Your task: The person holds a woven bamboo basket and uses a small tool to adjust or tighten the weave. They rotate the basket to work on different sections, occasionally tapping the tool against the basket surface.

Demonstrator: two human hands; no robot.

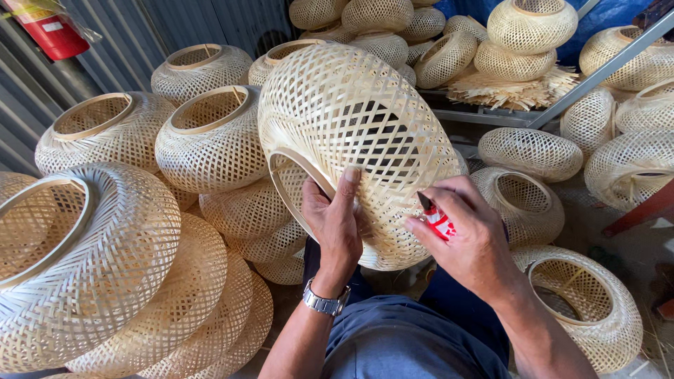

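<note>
A round woven bamboo lampshade (351, 119) rests tilted on my lap, its open wooden rim facing down-left. My left hand (335, 219) grips that rim from below, thumb pressed up on the weave; a metal watch sits on the wrist. My right hand (460, 231) is closed on a small red tool (435, 217) with a dark tip, and the tip touches the lampshade's lower right side.
Several similar woven lampshades are stacked at the left (105, 274) and behind (210, 137). More lie on the floor at the right (583, 302) and on a metal rack (505, 116) at the back. A red extinguisher (53, 31) hangs at top left.
</note>
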